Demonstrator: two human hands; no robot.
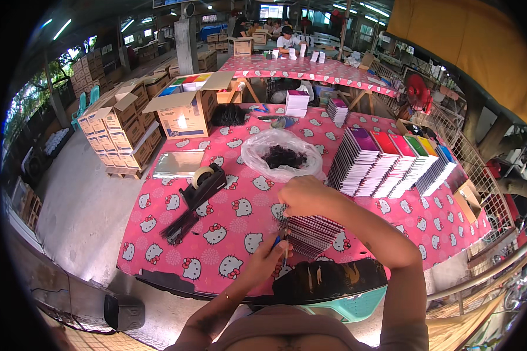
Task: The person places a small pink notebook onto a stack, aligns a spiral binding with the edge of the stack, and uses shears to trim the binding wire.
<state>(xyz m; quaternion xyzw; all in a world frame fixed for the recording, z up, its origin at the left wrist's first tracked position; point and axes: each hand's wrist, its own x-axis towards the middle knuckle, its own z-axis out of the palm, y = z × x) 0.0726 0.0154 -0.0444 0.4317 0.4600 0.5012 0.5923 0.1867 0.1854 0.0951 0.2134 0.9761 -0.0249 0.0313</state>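
My left hand is closed around blue-handled pliers, low at the table's near side. Just above it, my right hand is closed with the fingers bent down. Whatever it pinches is hidden. Beside both hands lies a stack of spiral-bound notebooks, its dark coil edges facing up. Beyond my right hand sits a clear plastic bag holding a tangle of black scraps. To the left are a black tape dispenser and a bundle of thin black coils.
Stacked colourful notebooks stand at the right. An open carton and another black coil bunch are at the far left, near stacked boxes. A red fan stands far right; a person sits at another table.
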